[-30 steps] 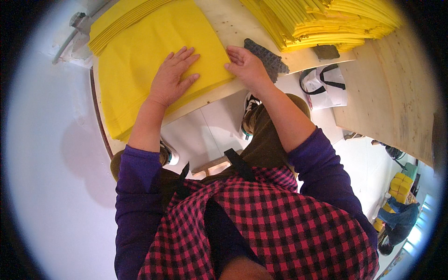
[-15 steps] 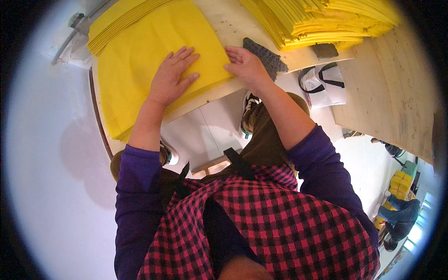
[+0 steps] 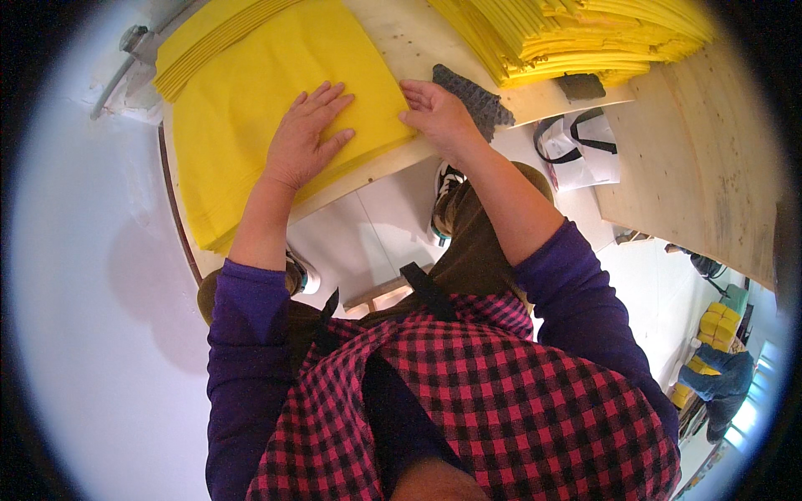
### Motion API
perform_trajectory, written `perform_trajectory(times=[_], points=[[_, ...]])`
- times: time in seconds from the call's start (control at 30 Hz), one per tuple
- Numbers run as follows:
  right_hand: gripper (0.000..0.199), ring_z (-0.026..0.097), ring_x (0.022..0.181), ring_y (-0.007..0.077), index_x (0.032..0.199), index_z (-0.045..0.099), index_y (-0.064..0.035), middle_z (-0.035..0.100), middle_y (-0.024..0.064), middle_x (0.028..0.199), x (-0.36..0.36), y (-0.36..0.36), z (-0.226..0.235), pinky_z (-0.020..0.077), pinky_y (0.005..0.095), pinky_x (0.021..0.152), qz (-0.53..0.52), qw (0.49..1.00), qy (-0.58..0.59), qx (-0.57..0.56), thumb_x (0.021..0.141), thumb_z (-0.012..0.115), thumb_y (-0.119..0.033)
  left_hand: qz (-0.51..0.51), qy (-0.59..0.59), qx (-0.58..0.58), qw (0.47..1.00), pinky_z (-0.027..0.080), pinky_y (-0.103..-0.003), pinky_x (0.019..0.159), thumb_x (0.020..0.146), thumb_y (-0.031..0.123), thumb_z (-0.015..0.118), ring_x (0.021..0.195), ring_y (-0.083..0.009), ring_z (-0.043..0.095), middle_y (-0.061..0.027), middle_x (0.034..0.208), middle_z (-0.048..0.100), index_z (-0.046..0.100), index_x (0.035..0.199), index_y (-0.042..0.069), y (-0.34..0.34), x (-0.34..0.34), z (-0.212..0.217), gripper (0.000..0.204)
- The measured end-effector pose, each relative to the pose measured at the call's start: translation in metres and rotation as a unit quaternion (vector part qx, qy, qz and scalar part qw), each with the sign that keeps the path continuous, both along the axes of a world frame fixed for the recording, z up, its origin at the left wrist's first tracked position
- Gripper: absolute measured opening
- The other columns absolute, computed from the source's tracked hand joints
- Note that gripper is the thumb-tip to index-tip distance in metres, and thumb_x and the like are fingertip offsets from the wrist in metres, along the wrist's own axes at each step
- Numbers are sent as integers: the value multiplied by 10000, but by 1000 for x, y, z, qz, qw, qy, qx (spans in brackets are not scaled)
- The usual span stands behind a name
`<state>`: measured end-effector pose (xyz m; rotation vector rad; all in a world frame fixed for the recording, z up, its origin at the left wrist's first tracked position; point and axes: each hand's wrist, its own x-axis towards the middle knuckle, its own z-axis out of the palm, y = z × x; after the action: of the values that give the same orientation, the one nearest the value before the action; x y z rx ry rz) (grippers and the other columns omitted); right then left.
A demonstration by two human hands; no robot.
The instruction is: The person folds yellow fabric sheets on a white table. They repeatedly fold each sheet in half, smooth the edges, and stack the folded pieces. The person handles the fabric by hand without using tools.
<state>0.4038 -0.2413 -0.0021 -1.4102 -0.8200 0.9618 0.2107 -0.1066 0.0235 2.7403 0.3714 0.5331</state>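
A pile of flat yellow fabric sheets lies on the wooden table in front of me. My left hand rests palm down on the top sheet, fingers stretched out and thumb apart. Along the pile's right edge, my right hand touches the fabric with its fingertips and thumb, which stay apart from each other. Neither hand grips anything visibly. Just beyond the right hand is a dark grey textured cloth on the table.
More folded yellow fabric is heaped at the far right, with a small dark block by it. A white bag with black handles stands below, beside a wooden panel. Another person is at the lower right, near yellow bundles.
Both my hands keep almost the same place and pose on the yellow fabric. In the background, the other person has shifted posture slightly.
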Motion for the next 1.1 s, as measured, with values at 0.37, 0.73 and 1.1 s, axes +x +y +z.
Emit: perform_trajectory(times=[0.37,0.73,1.1], points=[[537,496,1206,233,1321,396,79,510,184,1300,-1,-2,5,379,311,1023,-1,1000,25,-4,814,568,48,-2,-4,-5,1000,262,-478,1094,857,319,594,1302,-318,399,-131,1362,482,527,1280,96,1,0,-1,482],[533,481,1219,239,1321,393,80,499,188,1304,2,0,1,375,312,1028,-7,998,62,-2,813,554,65,0,-9,2,1000,273,-476,1090,844,310,616,1298,-309,405,-124,1351,493,535,1273,101,2,1,-3,485],[507,511,1176,224,1294,415,90,526,178,1263,0,6,3,400,308,1008,-33,999,0,-19,834,607,-3,1,-16,-7,1000,276,-474,1090,848,319,608,1295,-309,408,-120,1350,495,536,1270,101,2,0,-1,480]])
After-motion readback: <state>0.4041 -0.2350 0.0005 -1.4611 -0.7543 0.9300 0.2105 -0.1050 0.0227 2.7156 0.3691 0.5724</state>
